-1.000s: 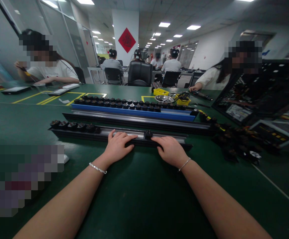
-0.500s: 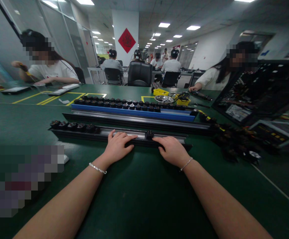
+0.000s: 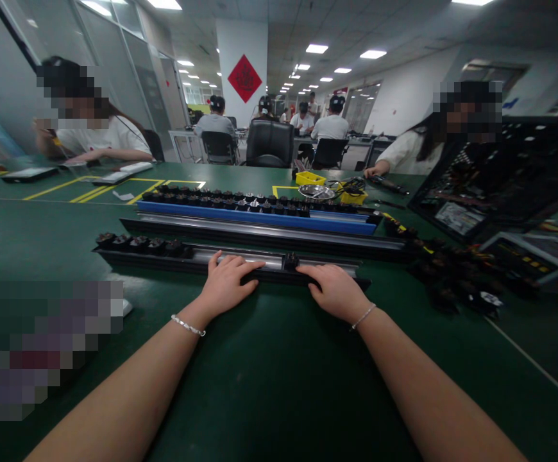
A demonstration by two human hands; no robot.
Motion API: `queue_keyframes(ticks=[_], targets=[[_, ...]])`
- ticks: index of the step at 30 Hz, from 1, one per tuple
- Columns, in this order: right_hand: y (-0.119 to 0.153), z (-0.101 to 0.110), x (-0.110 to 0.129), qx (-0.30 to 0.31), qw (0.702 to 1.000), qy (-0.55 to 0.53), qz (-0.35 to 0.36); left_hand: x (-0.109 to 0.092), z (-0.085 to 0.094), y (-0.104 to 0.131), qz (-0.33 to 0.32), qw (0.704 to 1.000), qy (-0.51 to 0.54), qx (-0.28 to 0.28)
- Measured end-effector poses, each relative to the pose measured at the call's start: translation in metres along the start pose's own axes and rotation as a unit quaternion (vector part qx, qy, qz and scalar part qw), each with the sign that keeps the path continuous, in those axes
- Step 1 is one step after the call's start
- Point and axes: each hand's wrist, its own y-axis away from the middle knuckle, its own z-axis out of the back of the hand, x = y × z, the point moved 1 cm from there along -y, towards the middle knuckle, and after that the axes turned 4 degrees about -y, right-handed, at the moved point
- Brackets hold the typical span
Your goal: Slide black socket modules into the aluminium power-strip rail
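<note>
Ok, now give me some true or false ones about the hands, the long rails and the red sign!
1. The long blue rail is farther away from the person than the nearest long black rail. True.
2. The left hand is inside a yellow tray. False: it rests on the nearest long black rail.
3. A single small black part sits between the left hand and the right hand. True.
4. The row of small black parts is at the right end of the nearest rail. False: it is at the left end.
5. The red diamond-shaped sign is on the white pillar. True.
</note>
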Motion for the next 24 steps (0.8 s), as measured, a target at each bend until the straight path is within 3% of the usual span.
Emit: queue_keyframes(ticks=[24], targets=[[0.0012, 0.0034, -0.0057, 0.013, 1.0, -0.015, 0.01, -0.0001, 0.0004, -0.0001, 0.001, 1.0, 0.005, -0.001]])
